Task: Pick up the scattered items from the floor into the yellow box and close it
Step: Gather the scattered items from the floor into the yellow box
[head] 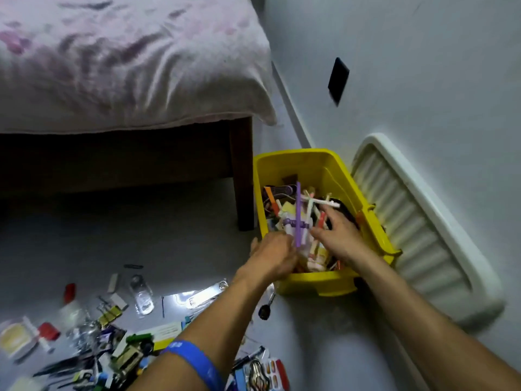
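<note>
Yellow box (284,170): open on the floor at 3 o'clock of the bed leg, heaped with clips and sticks.
Left hand (272,256): grip clamped on a purple stick (298,218) over the box.
Right hand (338,238): fingers spread, resting on the heap.
White lid (423,230): propped against the wall at 3 o'clock of the box.
Scattered items (112,334): on the floor at 8 o'clock of the box.
</note>
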The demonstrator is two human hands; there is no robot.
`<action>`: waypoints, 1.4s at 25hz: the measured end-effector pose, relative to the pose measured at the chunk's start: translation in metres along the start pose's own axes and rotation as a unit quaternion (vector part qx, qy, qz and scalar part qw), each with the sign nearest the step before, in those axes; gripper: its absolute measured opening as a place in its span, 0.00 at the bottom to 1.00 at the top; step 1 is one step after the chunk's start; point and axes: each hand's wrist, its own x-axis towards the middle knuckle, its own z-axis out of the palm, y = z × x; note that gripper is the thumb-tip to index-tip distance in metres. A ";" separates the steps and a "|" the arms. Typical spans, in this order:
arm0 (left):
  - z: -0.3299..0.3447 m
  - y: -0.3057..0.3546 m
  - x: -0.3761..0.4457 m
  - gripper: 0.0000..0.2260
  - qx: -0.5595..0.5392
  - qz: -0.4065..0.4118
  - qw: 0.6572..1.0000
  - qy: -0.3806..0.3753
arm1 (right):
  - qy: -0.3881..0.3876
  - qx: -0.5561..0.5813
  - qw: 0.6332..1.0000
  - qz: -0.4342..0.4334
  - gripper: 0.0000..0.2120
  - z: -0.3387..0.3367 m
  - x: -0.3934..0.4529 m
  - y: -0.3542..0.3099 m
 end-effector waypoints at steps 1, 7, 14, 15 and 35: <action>0.009 -0.007 0.001 0.15 0.079 0.017 0.996 -0.031 | -0.007 -0.044 0.999 -0.014 0.36 0.007 0.004 0.006; 0.025 -0.020 0.016 0.21 0.168 0.060 0.983 -0.035 | -0.046 -0.156 0.984 0.077 0.43 0.030 0.027 0.024; 0.028 -0.039 -0.006 0.26 0.032 0.115 0.992 0.037 | 0.014 -0.143 0.989 -0.022 0.28 0.016 -0.018 0.019; 0.033 -0.047 -0.021 0.26 -0.003 0.107 0.992 0.065 | 0.056 -0.155 0.984 -0.069 0.26 0.028 -0.036 0.015; 0.159 -0.310 -0.302 0.17 -0.250 -0.420 0.862 0.134 | -0.216 -0.367 0.862 -0.275 0.21 0.294 -0.215 -0.022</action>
